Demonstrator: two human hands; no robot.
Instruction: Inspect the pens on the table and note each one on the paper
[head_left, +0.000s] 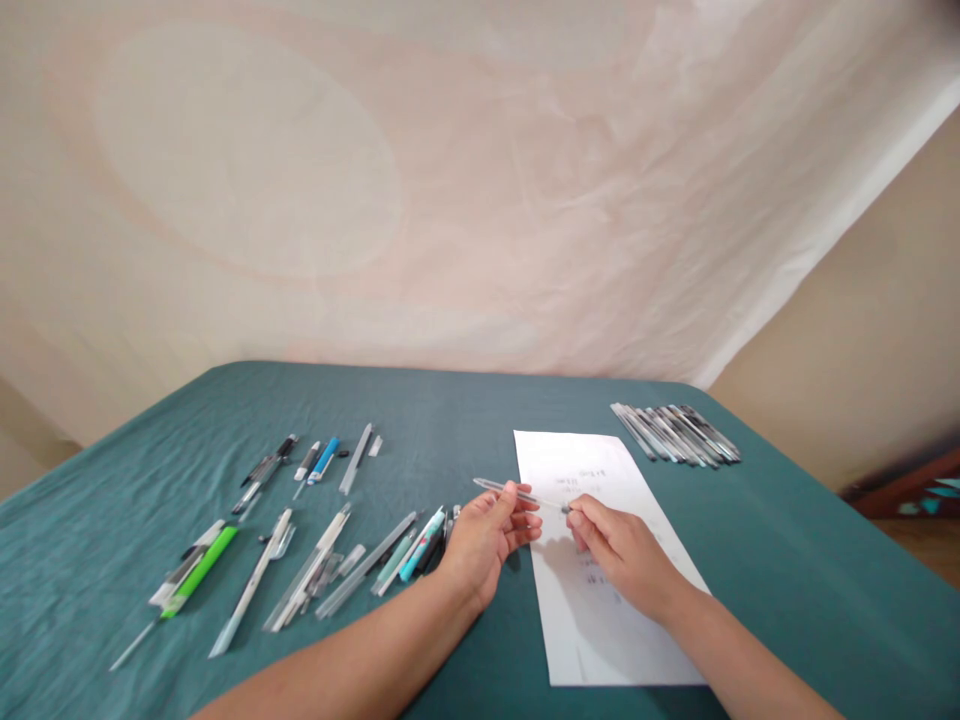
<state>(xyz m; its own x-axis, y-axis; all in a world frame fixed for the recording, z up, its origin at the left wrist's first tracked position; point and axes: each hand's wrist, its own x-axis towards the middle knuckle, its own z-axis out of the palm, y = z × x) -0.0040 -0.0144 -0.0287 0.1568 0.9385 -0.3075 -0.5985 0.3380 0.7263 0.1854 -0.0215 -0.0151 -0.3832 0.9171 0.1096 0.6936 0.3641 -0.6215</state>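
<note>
A slim, clear pen (546,502) spans both hands above a sheet of white paper (637,630). Its far end points up and left, past the fingers. My left hand (491,535) pinches it between thumb and forefinger, with the other fingers loosely curled. At the pen's dark end, my right hand (619,545) grips it with closed fingertips, which hide that end. Faint handwritten lines show on the paper, partly covered by the right hand and its shadow. Beside the left wrist lies a light-blue patterned pen (422,545).
On the green cloth (450,410), dismantled pens and caps lie at left, among them a green pen (201,572), a blue pen (325,459) and a clear tube (356,459). A row of slim pens or refills (679,435) lies at the back right. A hanging sheet (465,200) stands behind.
</note>
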